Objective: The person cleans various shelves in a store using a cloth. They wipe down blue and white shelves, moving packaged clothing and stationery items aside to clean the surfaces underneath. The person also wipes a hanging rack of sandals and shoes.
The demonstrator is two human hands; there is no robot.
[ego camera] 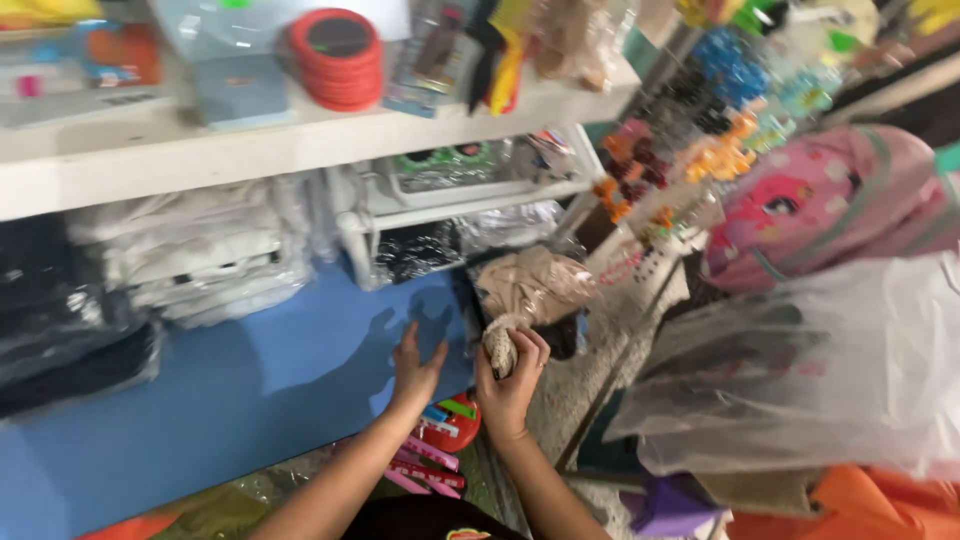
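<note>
Right hand: the right hand [508, 385] is closing its fingers around a small rolled bundle of beige speckled cloth [499, 346], gripping it upright at the edge of the blue shelf.
Left hand: the left hand [415, 368] is hovering open and empty, fingers spread, just above the flat blue shelf surface [230, 400], beside the right hand.
Item location: the bundle is sitting in the right fist, just below a crumpled clear bag of tan fabric [530, 285].
Step in hand: judged as the grasp stage, with the roll being held and not yet set anywhere.
Next move calls for: a firm grip on soft cloth, and clearance from the packed goods nearby.
Surroundings: clear-wrapped stacks of white folded cloth [200, 255] are lying behind; a white shelf board [300, 135] is running overhead; a large translucent plastic bag [820, 370] is bulging to the right; red and pink toys [440, 440] are lying below the wrists.
</note>
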